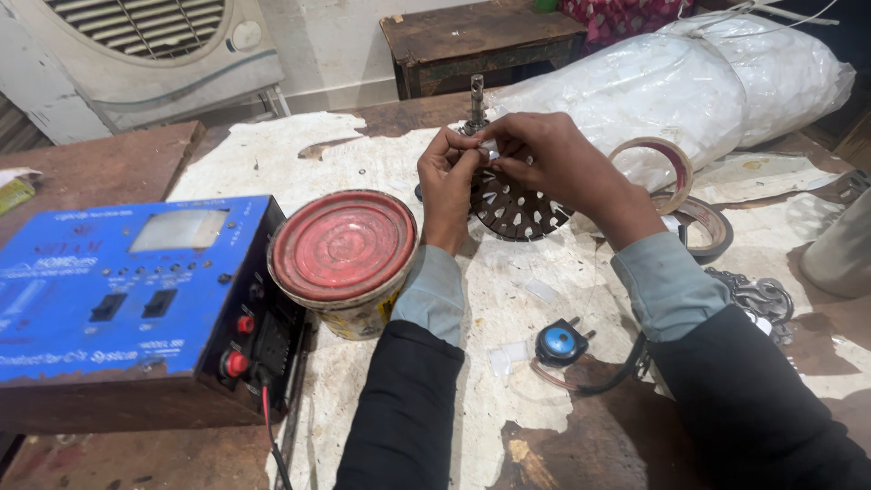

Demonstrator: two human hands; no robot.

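Near on the bench [508,299] lies a blue plug [560,343]. Farther, left hand [447,186] and right hand [544,159] pinch a small pale strip [491,152], both grips closed on it above the slotted dark stator [519,210]. The strip seems light, thin and bendable, best held by its edges.

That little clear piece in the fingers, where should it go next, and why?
Probably down into a slot of the dark slotted disc. Both hands, left hand and right hand, pinch the small clear piece right above its rim, beside the metal shaft.
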